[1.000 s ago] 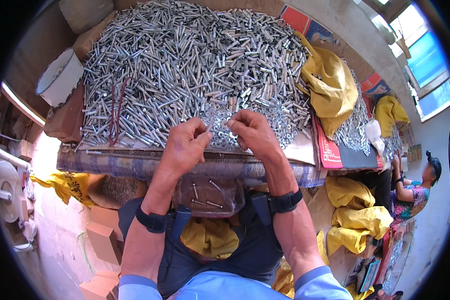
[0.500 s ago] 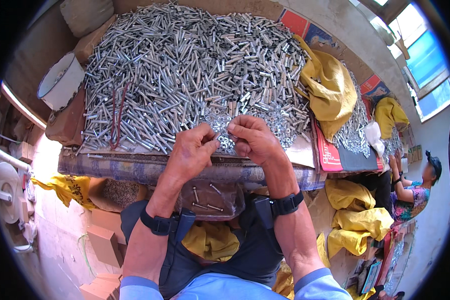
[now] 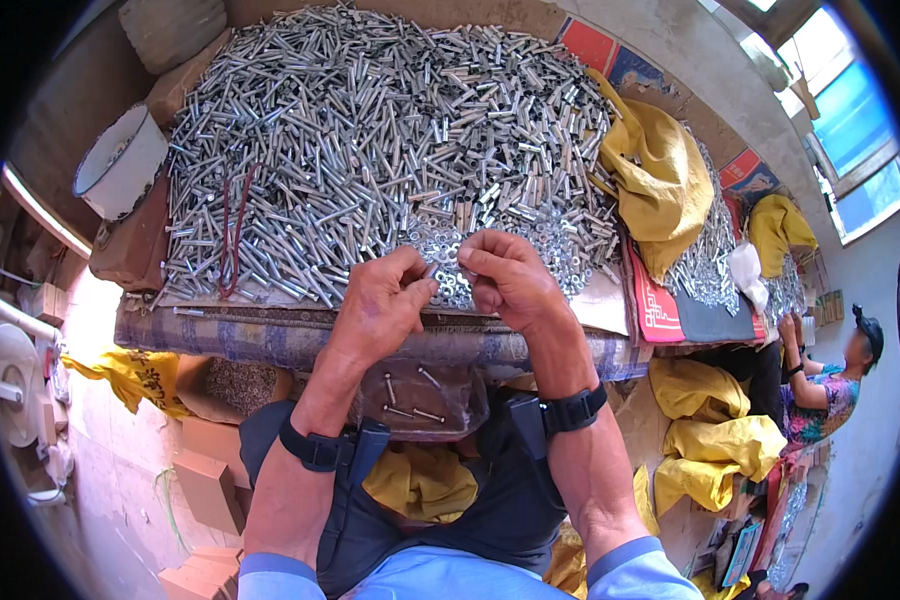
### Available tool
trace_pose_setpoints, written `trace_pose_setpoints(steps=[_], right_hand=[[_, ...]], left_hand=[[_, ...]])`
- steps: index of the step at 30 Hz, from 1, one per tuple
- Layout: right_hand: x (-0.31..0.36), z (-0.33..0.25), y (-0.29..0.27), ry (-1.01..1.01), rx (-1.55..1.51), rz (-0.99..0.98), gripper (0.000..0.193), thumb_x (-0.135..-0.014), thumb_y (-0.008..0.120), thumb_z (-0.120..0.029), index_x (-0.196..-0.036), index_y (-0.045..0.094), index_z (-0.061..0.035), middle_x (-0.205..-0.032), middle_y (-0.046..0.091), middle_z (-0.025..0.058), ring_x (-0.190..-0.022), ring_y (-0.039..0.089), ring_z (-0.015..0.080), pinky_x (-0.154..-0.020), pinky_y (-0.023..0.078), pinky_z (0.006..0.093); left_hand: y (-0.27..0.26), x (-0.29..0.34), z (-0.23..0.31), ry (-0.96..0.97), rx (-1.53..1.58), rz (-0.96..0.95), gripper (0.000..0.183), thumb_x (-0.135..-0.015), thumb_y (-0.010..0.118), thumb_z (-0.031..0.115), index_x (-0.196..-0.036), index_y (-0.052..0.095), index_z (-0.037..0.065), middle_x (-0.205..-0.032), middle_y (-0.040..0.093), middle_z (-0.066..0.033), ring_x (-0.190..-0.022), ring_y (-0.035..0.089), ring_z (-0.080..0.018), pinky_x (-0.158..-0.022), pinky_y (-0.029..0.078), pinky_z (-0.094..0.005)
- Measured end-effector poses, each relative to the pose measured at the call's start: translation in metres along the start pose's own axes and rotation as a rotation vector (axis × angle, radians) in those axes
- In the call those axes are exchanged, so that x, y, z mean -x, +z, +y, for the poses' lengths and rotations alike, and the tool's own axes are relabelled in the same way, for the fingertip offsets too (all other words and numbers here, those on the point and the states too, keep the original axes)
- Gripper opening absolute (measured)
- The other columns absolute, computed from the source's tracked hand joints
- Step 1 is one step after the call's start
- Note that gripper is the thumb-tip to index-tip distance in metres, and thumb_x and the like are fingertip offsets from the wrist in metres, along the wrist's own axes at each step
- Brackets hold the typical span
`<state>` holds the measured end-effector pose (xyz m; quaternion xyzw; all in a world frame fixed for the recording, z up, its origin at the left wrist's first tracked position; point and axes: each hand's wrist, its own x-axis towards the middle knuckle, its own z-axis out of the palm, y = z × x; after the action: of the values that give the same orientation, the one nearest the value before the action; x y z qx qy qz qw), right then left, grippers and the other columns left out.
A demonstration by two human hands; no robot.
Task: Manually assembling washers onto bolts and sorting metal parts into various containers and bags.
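Both my hands are raised over the front edge of a heaped table, fingertips close together but apart. My left hand (image 3: 385, 300) is closed in a pinch; a bit of grey metal shows at its fingertips, too small to name. Thumb and forefinger of my right hand (image 3: 515, 278) are pressed together too, and what they hold is hidden. Right behind the fingers lies a patch of loose nuts and washers (image 3: 452, 292). Beyond it spreads a large heap of metal bolts and sleeves (image 3: 340, 150). Several finished-looking bolts (image 3: 428, 415) lie in a shallow plastic-lined tray (image 3: 460, 428) below my hands.
A white enamel bucket (image 3: 120, 165) stands at the left, near a red cord loop (image 3: 235, 235) on the heap. A yellow sack (image 3: 660, 170) lies at the heap's right side. Cardboard boxes (image 3: 210, 490) sit lower left. Another person (image 3: 820, 390) works at the far right.
My hands keep almost the same place and the same pinch. At the far right, the other person's hands have shifted slightly.
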<state>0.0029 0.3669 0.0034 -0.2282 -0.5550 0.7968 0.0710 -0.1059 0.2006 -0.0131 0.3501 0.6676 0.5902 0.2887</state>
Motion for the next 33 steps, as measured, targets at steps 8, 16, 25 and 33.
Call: trace_pose_setpoints(steps=[8, 16, 25, 33], right_hand=[[0.0, 0.001, -0.001, -0.049, 0.038, 0.059, 0.014, -0.093, 0.068, -0.013, -0.089, 0.062, -0.0012, -0.071, 0.058, 0.0016, -0.045, 0.047, 0.0054, -0.039, 0.037, 0.022], [0.0, -0.001, 0.006, -0.079, 0.134, 0.089, 0.011, -0.094, 0.066, -0.011, -0.091, 0.061, -0.0011, -0.072, 0.056, -0.0001, -0.046, 0.044, 0.0042, -0.041, 0.036, 0.0207], [-0.002, 0.001, 0.009, -0.057, -0.104, -0.036, 0.01, -0.094, 0.066, -0.01, -0.091, 0.061, -0.0017, -0.071, 0.058, 0.0015, -0.045, 0.046, 0.0053, -0.041, 0.037, 0.0218], [-0.006, 0.007, 0.019, -0.177, 0.07, 0.052, 0.009, -0.093, 0.066, -0.008, -0.091, 0.063, 0.0001, -0.068, 0.058, 0.0014, -0.044, 0.049, 0.0057, -0.038, 0.037, 0.021]], left_hand=[[-0.001, 0.0, -0.001, -0.006, 0.009, 0.005, 0.009, -0.089, 0.066, 0.005, -0.088, 0.061, -0.003, -0.072, 0.061, -0.0035, -0.052, 0.057, -0.0069, -0.045, 0.047, -0.0234], [-0.002, 0.001, 0.001, -0.007, -0.031, 0.008, 0.01, -0.088, 0.066, 0.005, -0.089, 0.061, -0.003, -0.072, 0.061, -0.0041, -0.051, 0.058, -0.0077, -0.046, 0.046, -0.0244], [-0.001, 0.003, 0.003, 0.0, -0.053, 0.002, 0.011, -0.088, 0.067, 0.007, -0.088, 0.062, -0.004, -0.069, 0.062, -0.0048, -0.051, 0.06, -0.01, -0.046, 0.047, -0.0261], [0.001, 0.002, 0.001, 0.014, -0.024, 0.019, 0.011, -0.088, 0.065, 0.005, -0.086, 0.062, -0.005, -0.062, 0.061, -0.0097, -0.051, 0.062, -0.0142, -0.047, 0.048, -0.0313]])
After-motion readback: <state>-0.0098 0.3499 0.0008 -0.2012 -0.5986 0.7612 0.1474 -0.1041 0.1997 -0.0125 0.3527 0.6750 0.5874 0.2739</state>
